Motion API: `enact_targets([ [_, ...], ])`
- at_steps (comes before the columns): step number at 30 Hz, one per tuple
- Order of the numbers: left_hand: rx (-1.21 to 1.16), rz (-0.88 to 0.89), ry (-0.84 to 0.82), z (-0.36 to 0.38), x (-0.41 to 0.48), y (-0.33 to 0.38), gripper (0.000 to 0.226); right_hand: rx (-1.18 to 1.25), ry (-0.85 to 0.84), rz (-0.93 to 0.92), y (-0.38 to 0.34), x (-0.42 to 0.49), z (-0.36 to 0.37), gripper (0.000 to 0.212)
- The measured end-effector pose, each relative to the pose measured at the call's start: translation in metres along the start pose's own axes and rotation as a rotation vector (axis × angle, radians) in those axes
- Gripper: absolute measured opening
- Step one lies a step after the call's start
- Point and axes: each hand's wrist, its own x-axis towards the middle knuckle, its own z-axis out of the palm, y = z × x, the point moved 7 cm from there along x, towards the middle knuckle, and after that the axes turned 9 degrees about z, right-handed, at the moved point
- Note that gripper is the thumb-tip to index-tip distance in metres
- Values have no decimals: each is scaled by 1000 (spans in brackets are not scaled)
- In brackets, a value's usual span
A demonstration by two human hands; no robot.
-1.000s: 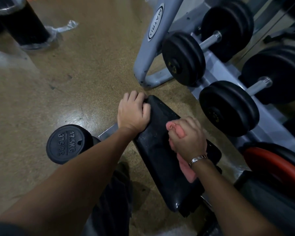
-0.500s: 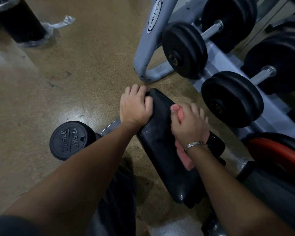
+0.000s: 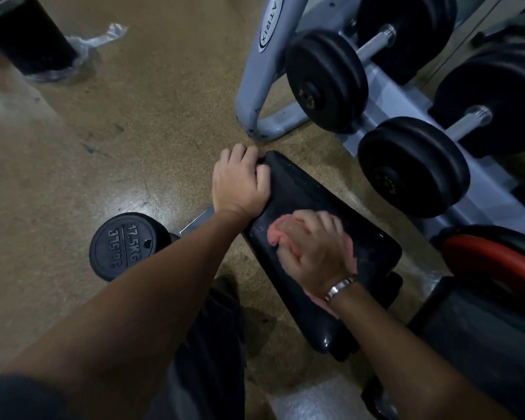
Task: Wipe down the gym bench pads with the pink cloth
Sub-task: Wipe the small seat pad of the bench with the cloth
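nearest to us, two bare forearms reach out over a dark trouser leg [image 3: 212, 344], and down at the near right there's a black padded piece [image 3: 482, 334] with a red curved pad [image 3: 497, 259] just beyond it. the right hand [image 3: 319, 253], a metal watch band [image 3: 340, 287] on its wrist, is pressed down on the black bench pad [image 3: 309, 195] with fingers curled over the pink cloth [image 3: 278, 233]; it's clutching that cloth, which bunches out at the hand's left side and shows again as a pink strip under the wrist. the cloth sits on the middle of the pad, flat against its surface, and the hand looks blurred. the pad runs slantwise from the near right to the far left, glossy at its near corner. over on the left, a black dumbbell end [image 3: 123, 245] marked 17.5kg rests on the brown floor [image 3: 103, 140], just beside a metal bar [image 3: 197, 221] that pokes out under the left forearm. a little farther, the left hand [image 3: 240, 183] is closed over the pad's far left corner, fingers wrapped round the edge, gripping the pad. beyond the pad, a grey rack leg [image 3: 264, 77] lettered matrix touches down on the floor, with black dumbbells [image 3: 412, 165] racked to its right. far left, a black cylinder [image 3: 28, 34] stands with crumpled clear plastic [image 3: 85, 47] at its base.
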Motion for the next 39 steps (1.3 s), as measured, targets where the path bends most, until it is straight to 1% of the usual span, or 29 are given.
enact_targets([
  [1, -2, -1, 0, 0, -1, 0, 42, -21, -22, -2, 5, 4, 0, 24],
  [2, -1, -1, 2, 0, -1, 1, 42, -46, -27, 51, 8, 11, 0, 26],
  [4, -8, -8, 10, -1, -1, 1, 42, -72, 31, 241, 6, 19, -1, 26],
  [5, -14, -11, 15, -1, -1, 1, 42, -74, 55, 294, -1, 16, 0, 25],
  [6, -18, -10, 19, -2, -1, 0, 42, -69, 58, 274, -9, 10, 3, 23],
  [9, -47, -7, 25, -3, -2, 1, 42, -5, -11, -11, -18, -10, 6, 22],
  [10, -56, -9, 21, -3, -2, 2, 43, -9, -28, -44, -13, -8, 4, 23],
  [11, -61, -12, 18, -3, -2, 2, 44, -32, -31, -18, -8, -4, 3, 23],
  [14, -74, -38, 5, -4, 0, 1, 45, -96, 48, 219, -14, 6, 1, 21],
  [15, -86, -45, 5, -4, -1, -1, 46, -106, 59, 224, -23, 3, 3, 21],
  [16, -102, -49, 5, -4, -1, -2, 47, -108, 43, 170, -32, -4, 7, 22],
  [17, -123, -55, 4, -4, -1, -3, 48, -103, 2, 79, -37, -10, 11, 23],
  [19, -178, -70, 6, -4, -2, -5, 50, -89, -76, -85, -31, -17, 12, 25],
  [20, -204, -77, 10, -4, -3, -6, 51, -89, -84, -103, -23, -14, 9, 25],
  [21, -225, -88, 15, -5, -3, -7, 52, -90, -77, -57, -15, -7, 6, 24],
  [24, -265, -134, 38, -6, -4, -8, 55, -111, 17, 274, -8, 11, -3, 25],
  [25, -273, -141, 44, -7, -4, -8, 56, -135, 43, 321, -15, 11, -1, 25],
  [26, -284, -144, 48, -8, -4, -8, 57, -148, 48, 317, -24, 9, 3, 24],
  [27, -305, -150, 43, -9, -4, -7, 59, -140, 33, 268, -33, 4, 6, 21],
  [30, -385, -225, -38, -14, 2, -9, 59, -96, -10, 22, -35, -7, 10, 21],
  [31, -407, -255, -87, -14, 6, -10, 60, -94, -17, -15, -30, -5, 9, 22],
  [32, -429, -286, -145, -15, 10, -13, 65, -93, -17, 1, -23, 0, 9, 21],
  [34, -463, -341, -254, -14, 16, -19, 76, -114, 14, 165, -16, 14, 5, 19],
  [35, -471, -364, -292, -14, 18, -24, 76, -137, 40, 250, -19, 19, 6, 20],
  [36, -475, -377, -324, -14, 19, -28, 74, -153, 56, 295, -27, 20, 7, 22],
  [37, -474, -379, -357, -14, 20, -29, 73, -152, 49, 292, -35, 19, 9, 23],
  [39, -465, -369, -415, -14, 23, -31, 68, -112, 6, 152, -46, 9, 14, 23],
])
